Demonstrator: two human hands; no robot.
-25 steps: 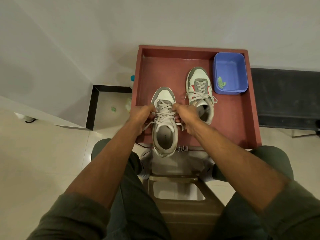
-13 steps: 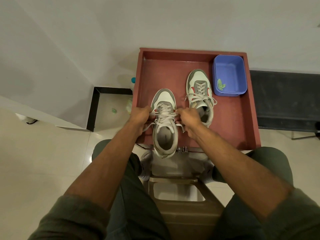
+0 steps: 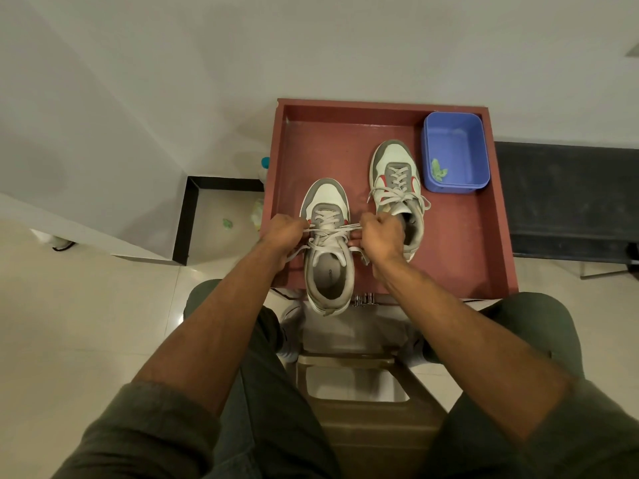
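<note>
Head: left hand (image 3: 285, 234), right hand (image 3: 380, 236) pinch laces (image 3: 332, 230).

Near shoe (image 3: 328, 271) at the tray's (image 3: 311, 150) front edge, second shoe (image 3: 396, 160) mid-tray behind and right of it, tub (image 3: 453, 143) in the tray's far right corner

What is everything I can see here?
tray: 1, red-brown, by the wall
tub: 1, blue, tray's far right corner
scrap: 1, green, in tub
near shoe: 1, white-grey, tray's front edge
far shoe: 1, white-grey, mid-tray beside tub
lace: 1, white, taut across near shoe
bench: 1, black, right of tray
stool: 1, brown, under the person
left hand: 1, grips lace's left end
right hand: 1, grips lace's right end
</note>
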